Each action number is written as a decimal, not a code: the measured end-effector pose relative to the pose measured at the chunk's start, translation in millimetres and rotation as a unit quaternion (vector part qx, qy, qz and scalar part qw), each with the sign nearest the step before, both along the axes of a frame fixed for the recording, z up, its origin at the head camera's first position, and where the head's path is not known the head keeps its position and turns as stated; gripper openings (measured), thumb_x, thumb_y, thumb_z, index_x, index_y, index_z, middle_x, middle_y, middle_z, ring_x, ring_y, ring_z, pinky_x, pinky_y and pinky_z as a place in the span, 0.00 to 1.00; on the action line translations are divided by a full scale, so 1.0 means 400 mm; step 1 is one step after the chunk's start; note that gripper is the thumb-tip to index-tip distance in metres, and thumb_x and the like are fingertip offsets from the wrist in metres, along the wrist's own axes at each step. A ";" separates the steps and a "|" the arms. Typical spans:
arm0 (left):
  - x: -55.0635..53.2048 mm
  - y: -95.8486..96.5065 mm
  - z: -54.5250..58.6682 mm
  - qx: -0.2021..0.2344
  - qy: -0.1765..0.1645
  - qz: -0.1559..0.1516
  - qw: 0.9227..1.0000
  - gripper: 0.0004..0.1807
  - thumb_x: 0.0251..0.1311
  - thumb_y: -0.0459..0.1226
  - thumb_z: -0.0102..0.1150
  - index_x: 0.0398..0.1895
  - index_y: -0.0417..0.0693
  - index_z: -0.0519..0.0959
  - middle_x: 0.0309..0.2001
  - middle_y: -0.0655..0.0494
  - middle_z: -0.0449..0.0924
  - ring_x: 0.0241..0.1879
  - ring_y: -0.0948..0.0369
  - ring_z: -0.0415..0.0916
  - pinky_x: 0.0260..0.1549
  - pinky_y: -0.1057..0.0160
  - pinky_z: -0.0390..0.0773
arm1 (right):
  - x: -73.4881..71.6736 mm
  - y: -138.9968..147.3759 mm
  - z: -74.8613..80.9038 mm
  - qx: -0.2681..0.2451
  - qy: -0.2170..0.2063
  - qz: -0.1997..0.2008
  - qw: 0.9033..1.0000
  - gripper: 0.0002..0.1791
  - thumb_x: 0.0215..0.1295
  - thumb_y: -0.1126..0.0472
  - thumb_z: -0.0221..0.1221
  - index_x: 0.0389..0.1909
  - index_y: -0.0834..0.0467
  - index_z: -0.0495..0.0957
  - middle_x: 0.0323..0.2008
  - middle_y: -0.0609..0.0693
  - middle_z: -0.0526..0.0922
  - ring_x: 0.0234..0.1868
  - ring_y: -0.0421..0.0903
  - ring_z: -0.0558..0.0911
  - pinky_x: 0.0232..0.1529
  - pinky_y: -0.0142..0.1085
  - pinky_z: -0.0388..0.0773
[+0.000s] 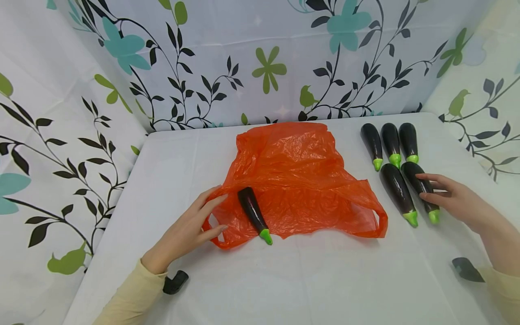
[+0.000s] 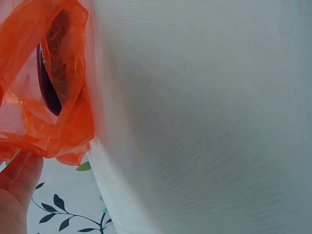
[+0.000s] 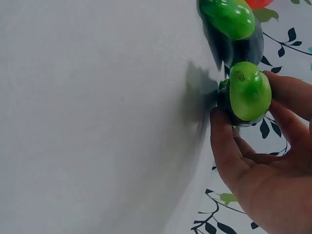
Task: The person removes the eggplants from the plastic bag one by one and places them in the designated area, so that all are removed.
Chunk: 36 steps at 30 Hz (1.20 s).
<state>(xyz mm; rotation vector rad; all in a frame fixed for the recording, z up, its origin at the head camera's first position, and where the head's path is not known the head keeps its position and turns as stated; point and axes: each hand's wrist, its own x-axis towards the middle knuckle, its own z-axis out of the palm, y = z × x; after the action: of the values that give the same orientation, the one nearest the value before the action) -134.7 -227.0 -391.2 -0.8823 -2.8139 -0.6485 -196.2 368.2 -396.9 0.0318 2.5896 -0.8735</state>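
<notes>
An orange plastic bag lies spread on the white table. One dark eggplant with a green stem lies at the bag's front left, its stem end past the edge. My left hand touches the bag's left handle with its fingers spread apart. In the left wrist view, fingertips reach the orange film. At the table's right, my right hand grips an eggplant between thumb and fingers. The right wrist view shows that hand around the eggplant's sides, near its green stem end.
Beside the gripped eggplant lies another eggplant. Behind them is a row of three, including the leftmost eggplant. A patterned curtain with leaves and flowers surrounds the table's back and sides.
</notes>
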 end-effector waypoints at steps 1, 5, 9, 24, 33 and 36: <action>0.000 0.001 0.000 0.000 -0.001 0.000 1.000 0.40 0.51 0.45 0.66 0.67 0.53 0.60 0.69 0.55 0.52 0.63 0.58 0.60 0.51 0.58 0.76 | 0.001 0.001 -0.003 -0.002 0.001 0.000 1.000 0.41 0.66 0.39 0.45 0.71 0.57 0.44 0.66 0.74 0.42 0.58 0.72 0.52 0.48 0.72 0.59; -0.002 0.002 -0.001 0.000 0.000 -0.001 1.000 0.40 0.51 0.45 0.66 0.67 0.52 0.60 0.69 0.55 0.52 0.63 0.58 0.60 0.50 0.58 0.77 | 0.002 0.003 -0.011 -0.007 0.007 0.001 1.000 0.41 0.66 0.40 0.46 0.71 0.58 0.45 0.65 0.74 0.44 0.58 0.72 0.53 0.49 0.71 0.60; -0.002 0.003 -0.003 0.001 0.001 -0.003 1.000 0.40 0.51 0.44 0.66 0.67 0.52 0.60 0.69 0.54 0.52 0.63 0.58 0.59 0.50 0.58 0.77 | 0.001 0.002 -0.018 -0.002 0.013 0.002 1.000 0.41 0.65 0.39 0.47 0.71 0.58 0.45 0.65 0.73 0.46 0.57 0.72 0.55 0.49 0.69 0.62; -0.002 0.003 -0.003 0.001 0.001 -0.002 1.000 0.40 0.50 0.45 0.66 0.67 0.53 0.60 0.69 0.54 0.52 0.64 0.58 0.59 0.50 0.58 0.77 | 0.000 0.005 -0.026 -0.012 0.020 0.009 1.000 0.40 0.65 0.41 0.48 0.70 0.57 0.47 0.65 0.73 0.47 0.57 0.71 0.56 0.49 0.68 0.64; -0.001 0.002 -0.003 0.002 0.006 -0.002 1.000 0.41 0.50 0.44 0.67 0.67 0.56 0.59 0.69 0.54 0.53 0.64 0.58 0.60 0.51 0.58 0.76 | -0.003 0.011 -0.031 -0.025 0.025 0.006 0.999 0.41 0.65 0.42 0.48 0.71 0.57 0.45 0.65 0.73 0.49 0.58 0.72 0.57 0.50 0.69 0.62; -0.001 0.002 -0.002 0.002 0.006 -0.002 1.000 0.40 0.50 0.44 0.66 0.67 0.56 0.59 0.69 0.54 0.53 0.63 0.58 0.60 0.50 0.59 0.76 | -0.004 0.012 -0.030 -0.029 0.022 0.003 0.999 0.41 0.65 0.41 0.48 0.71 0.57 0.44 0.66 0.73 0.48 0.59 0.72 0.56 0.51 0.70 0.60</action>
<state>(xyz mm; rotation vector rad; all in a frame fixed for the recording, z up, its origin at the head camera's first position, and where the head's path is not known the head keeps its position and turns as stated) -135.1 -226.3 -392.1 -0.8871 -2.8009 -0.6464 -198.0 373.2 -409.1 -0.0099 2.6017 -0.9562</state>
